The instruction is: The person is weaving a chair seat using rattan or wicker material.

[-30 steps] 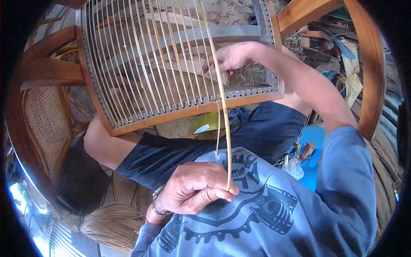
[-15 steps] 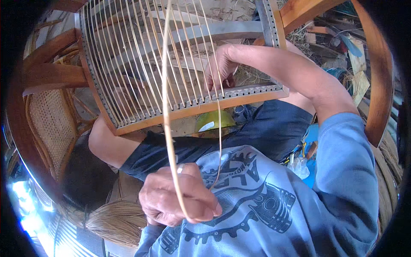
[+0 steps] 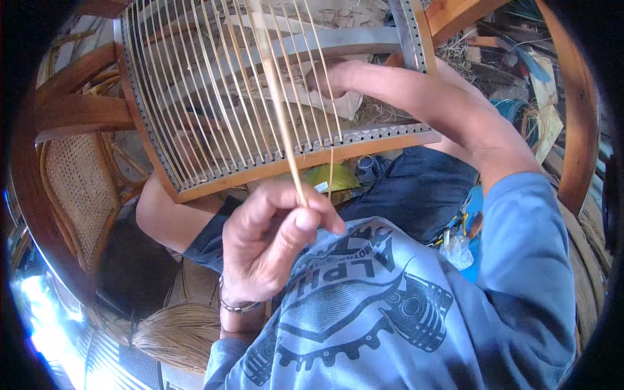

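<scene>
My left hand [image 3: 270,237], low in the middle, pinches a pale cane strand [image 3: 289,159] that rises past the chair frame and blurs toward the top. The wooden frame [image 3: 234,179] has rows of drilled holes along its edges and many parallel canes [image 3: 218,104] strung across it, leaving the right part open. My right hand [image 3: 328,78] reaches into that part, at the right-hand canes; its fingers are partly behind them and blurred, so what they hold is unclear. A thin cane hangs from the front rail toward my left hand.
Curved wooden members [image 3: 575,130] flank me. A woven cane backrest [image 3: 75,195] stands at the left, above a bundle of cane [image 3: 175,335]. A yellow-green bowl [image 3: 328,175] lies below the frame. Pliers [image 3: 463,218] and a plastic bag [image 3: 458,253] lie at my right.
My left hand has risen toward the frame, turning, with the strand now more upright. My right hand has moved up from near the front rail, farther into the frame.
</scene>
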`<state>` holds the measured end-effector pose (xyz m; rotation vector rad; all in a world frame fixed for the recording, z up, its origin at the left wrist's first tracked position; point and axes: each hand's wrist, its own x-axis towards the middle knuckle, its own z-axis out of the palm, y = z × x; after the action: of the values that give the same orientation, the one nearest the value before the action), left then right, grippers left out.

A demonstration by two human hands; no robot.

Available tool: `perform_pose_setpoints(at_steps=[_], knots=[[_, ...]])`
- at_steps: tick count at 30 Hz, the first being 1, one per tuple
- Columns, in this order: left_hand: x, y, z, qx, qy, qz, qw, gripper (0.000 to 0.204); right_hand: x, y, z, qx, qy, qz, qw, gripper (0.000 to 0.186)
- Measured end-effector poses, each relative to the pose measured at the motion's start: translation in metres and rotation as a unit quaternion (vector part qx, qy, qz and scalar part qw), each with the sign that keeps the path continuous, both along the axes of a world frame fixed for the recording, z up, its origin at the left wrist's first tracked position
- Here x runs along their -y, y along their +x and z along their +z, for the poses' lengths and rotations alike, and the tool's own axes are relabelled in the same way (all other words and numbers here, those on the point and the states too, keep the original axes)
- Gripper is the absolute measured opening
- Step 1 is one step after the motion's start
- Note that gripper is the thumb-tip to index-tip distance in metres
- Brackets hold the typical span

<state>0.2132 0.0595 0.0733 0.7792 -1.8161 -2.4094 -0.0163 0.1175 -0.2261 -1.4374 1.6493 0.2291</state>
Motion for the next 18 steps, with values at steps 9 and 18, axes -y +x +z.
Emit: perform_pose_setpoints(at_steps=[9, 18], knots=[[-0.002, 0.010, -0.011, -0.087, 0.074, -0.035, 0.993, 0.012, 0.015, 0.001, 0.084, 0.358, 0.236, 0.057, 0.901, 0.031], [-0.009, 0.006, -0.045, 0.008, 0.058, -0.116, 0.992, 0.068, -0.010, -0.006, 0.056, 0.413, 0.163, -0.052, 0.895, 0.041]])
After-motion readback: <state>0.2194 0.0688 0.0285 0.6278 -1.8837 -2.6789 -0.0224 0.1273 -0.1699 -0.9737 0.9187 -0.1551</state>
